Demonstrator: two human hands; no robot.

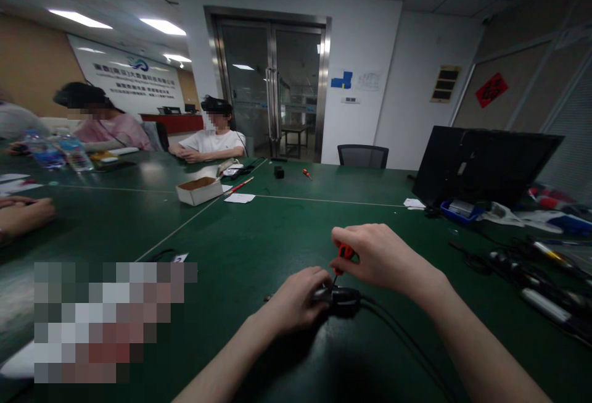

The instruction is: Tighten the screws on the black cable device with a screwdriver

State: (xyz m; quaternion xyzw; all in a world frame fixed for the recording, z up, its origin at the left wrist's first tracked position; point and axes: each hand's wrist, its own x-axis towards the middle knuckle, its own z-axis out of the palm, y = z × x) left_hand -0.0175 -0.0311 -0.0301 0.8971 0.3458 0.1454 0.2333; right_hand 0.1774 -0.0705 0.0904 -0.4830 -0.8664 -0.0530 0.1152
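My right hand (374,252) is closed around the red and black handle of a screwdriver (345,252). The screwdriver stands nearly upright, its thin shaft pointing down at a black corded device (345,300); whether the tip sits in a screw is too small to tell. My left hand (300,298) grips the device's silvery part from the left, holding it low over the green table (259,353). A short dark end pokes out left of that hand. From the device's right side a black cable (402,329) runs toward the near edge.
A white box (200,191), a small black block (279,172) and another screwdriver (307,173) are farther back. On the right stand a monitor (485,165), a blue tray (462,210) and tangled cables (504,261). Co-workers (215,137) sit across and left; one's hand (28,215) rests nearby.
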